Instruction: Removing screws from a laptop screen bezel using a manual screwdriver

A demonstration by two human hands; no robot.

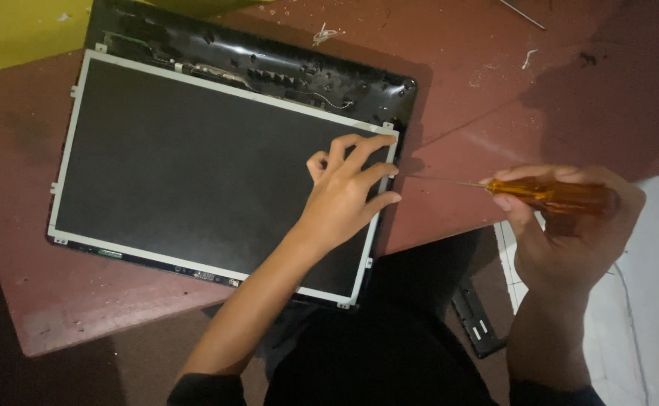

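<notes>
Left hand (344,192): fingers spread apart, tips pressed flat on the dark face of the laptop screen panel (194,165), near the panel's right edge just below its upper right corner. Nothing clamped; palm rests on the glass, forearm runs down over the panel's lower right part.

Right hand (566,225): fingers curled together and clamped around the amber translucent handle of a screwdriver (547,194). Thin shaft points left toward the panel; its tip lies just beside the panel's right edge, level with the left fingertips. Whether the tip touches the frame cannot be told.

Panel: rectangular, dark, with a pale metal frame (74,143) and small mounting tabs along its sides. It lies flat inside a black plastic lid shell (307,75), whose exposed strip above the panel shows thin cables and clips.

Panel and shell rest on a reddish-brown table (465,113), slightly skewed to the table's edge; the panel's lower right corner overhangs it. Small white scraps lie on the table above and right of the shell. A yellow surface (21,30) sits beyond the panel's upper left corner. Below and right of the panel, past the table edge, a narrow black strip (478,319) lies on the floor, with pale tiled floor (645,301) further right.
</notes>
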